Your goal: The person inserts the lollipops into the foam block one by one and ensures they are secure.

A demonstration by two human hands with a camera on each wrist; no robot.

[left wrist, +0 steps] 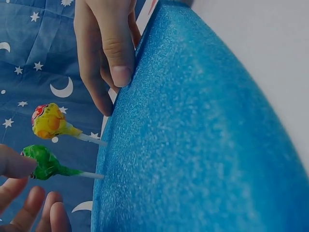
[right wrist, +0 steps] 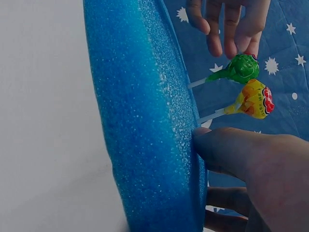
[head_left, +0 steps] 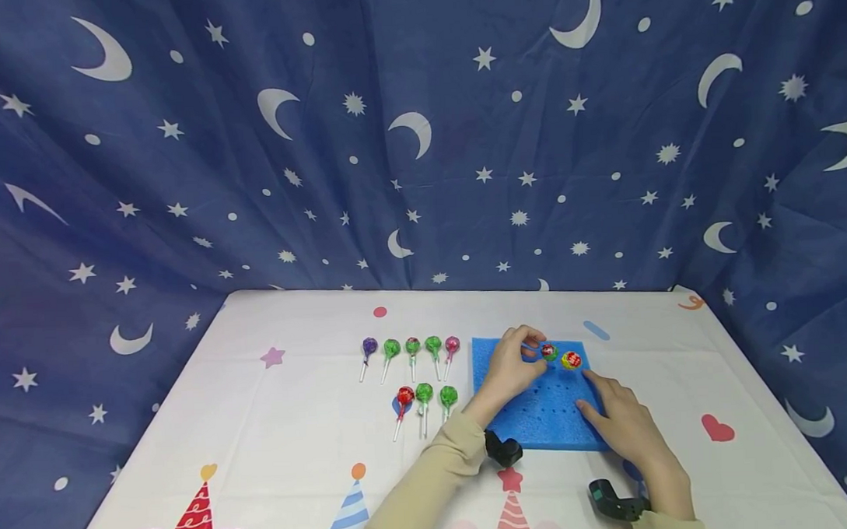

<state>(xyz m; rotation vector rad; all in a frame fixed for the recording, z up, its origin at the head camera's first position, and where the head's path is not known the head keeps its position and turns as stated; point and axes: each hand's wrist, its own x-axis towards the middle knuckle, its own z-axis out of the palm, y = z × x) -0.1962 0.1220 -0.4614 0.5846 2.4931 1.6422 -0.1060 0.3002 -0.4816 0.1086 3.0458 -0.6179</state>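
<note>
A green lollipop and a yellow lollipop stand with their sticks in a blue foam board, near its far edge. My left hand is beside the green lollipop's head, its fingers loosely spread. In the left wrist view its thumb overlaps the wrapper; whether it touches, I cannot tell. My right hand rests at the board's right edge, thumb on the foam and fingers along the side. In the right wrist view the right thumb lies close to the yellow lollipop's stick.
Left of the board, several lollipops lie in two rows on the white patterned tablecloth, among them a purple lollipop and a red lollipop. Small holes dot the foam. A blue curtain with moons and stars hangs behind the table.
</note>
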